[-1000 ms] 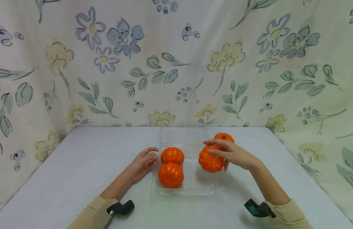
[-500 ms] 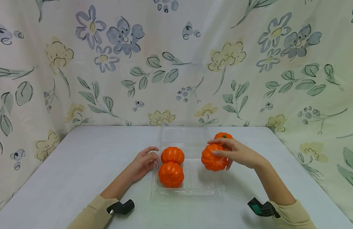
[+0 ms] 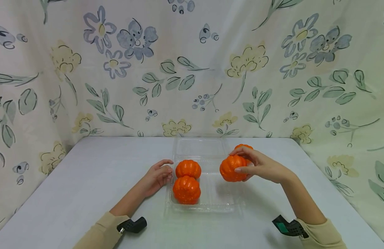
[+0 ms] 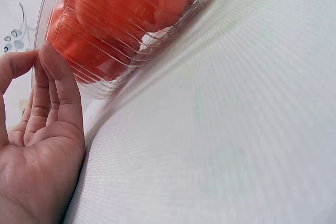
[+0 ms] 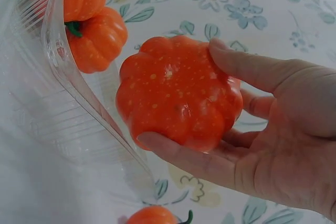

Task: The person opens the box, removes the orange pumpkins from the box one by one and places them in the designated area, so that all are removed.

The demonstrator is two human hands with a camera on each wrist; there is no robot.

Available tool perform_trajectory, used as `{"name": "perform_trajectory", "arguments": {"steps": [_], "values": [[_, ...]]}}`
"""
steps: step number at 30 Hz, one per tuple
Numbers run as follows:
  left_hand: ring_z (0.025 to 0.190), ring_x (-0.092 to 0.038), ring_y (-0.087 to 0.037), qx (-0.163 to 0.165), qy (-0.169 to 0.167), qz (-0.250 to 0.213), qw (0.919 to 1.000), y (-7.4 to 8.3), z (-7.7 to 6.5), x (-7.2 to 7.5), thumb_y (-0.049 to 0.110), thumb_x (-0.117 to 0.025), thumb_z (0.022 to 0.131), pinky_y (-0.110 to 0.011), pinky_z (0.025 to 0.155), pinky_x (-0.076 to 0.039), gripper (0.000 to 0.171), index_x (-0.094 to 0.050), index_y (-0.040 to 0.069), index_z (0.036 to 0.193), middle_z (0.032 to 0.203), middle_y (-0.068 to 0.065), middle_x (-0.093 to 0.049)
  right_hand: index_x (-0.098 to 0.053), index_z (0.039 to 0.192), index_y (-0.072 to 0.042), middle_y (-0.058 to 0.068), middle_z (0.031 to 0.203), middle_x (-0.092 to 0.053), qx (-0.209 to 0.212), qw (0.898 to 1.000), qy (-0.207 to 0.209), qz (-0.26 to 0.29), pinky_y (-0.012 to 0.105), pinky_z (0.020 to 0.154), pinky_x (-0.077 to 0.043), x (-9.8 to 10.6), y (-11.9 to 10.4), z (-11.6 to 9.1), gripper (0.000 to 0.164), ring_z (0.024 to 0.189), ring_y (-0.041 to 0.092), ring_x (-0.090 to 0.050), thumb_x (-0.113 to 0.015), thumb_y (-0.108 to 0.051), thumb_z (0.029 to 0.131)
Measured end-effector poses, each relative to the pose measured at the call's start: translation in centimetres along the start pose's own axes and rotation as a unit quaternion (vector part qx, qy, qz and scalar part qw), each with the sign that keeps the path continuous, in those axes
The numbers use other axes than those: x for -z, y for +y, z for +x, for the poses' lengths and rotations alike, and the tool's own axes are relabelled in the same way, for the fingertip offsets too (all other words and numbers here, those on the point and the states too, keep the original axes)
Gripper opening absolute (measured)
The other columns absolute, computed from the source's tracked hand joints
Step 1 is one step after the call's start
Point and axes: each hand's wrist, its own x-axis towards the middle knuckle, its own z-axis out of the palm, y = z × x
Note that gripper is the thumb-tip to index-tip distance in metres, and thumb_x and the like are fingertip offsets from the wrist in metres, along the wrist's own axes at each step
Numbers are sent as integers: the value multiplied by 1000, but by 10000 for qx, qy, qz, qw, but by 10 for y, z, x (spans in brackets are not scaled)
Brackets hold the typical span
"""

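Note:
My right hand (image 3: 257,166) grips an orange toy pumpkin (image 3: 230,169) with thumb and fingers round its sides, above the right half of a clear plastic clamshell container (image 3: 210,208). In the right wrist view, the pumpkin's speckled face (image 5: 173,93) shows. At the container's left side, my left hand (image 3: 157,175) pinches the rim between thumb and fingertips, seen close in the left wrist view, palm (image 4: 42,166) turned up. Two more pumpkins, a far one (image 3: 188,168) and a near one (image 3: 186,191), sit touching in the container's left half.
Behind the right hand, another pumpkin (image 3: 243,146) is partly hidden on the white table (image 3: 111,169). The container's lid (image 3: 198,147) lies folded back at its far side. A floral curtain (image 3: 192,69) hangs behind the table and along its sides.
My right hand has shifted right and slightly away with its pumpkin, which has tilted a little, and now covers more of the pumpkin behind. My left hand has stayed at the rim.

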Motion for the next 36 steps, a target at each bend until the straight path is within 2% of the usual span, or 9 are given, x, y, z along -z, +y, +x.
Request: {"name": "perform_trajectory", "arguments": {"steps": [8, 16, 24, 36], "values": [[77, -60, -7, 32, 15, -25, 10000, 0, 1, 0, 7, -46, 109, -15, 76, -55, 18, -48, 12, 127, 89, 4, -66, -57, 138, -5, 19, 138, -50, 83, 9999, 76, -74, 44, 79, -64, 0, 3, 0, 46, 116, 32, -60, -75, -10, 96], [77, -60, -7, 34, -4, -52, 10000, 1, 0, 0, 7, -46, 109, -14, 76, -55, 20, -47, 11, 128, 89, 4, -65, -64, 129, -10, 14, 131, -56, 200, 9987, 312, -362, 37, 90, -59, 0, 6, 2, 36, 117, 26, -60, -77, -12, 94], [76, -60, -7, 61, 40, -90, 9999, 3, -1, -1, 6, -46, 108, -14, 76, -55, 20, -47, 10, 128, 88, 4, -65, -65, 129, -8, 14, 129, -62, 215, 9976, 361, -549, 35, 91, -58, 3, 7, 2, 37, 116, 25, -61, -77, -14, 94], [77, -60, -7, 79, 64, -55, 9999, 3, -1, -1, 7, -46, 109, -14, 76, -55, 20, -47, 10, 128, 88, 4, -65, -64, 126, -6, 15, 129, -58, 176, 9980, 490, -357, 33, 88, -59, 3, 8, 1, 29, 114, 25, -60, -72, -14, 99]]}}
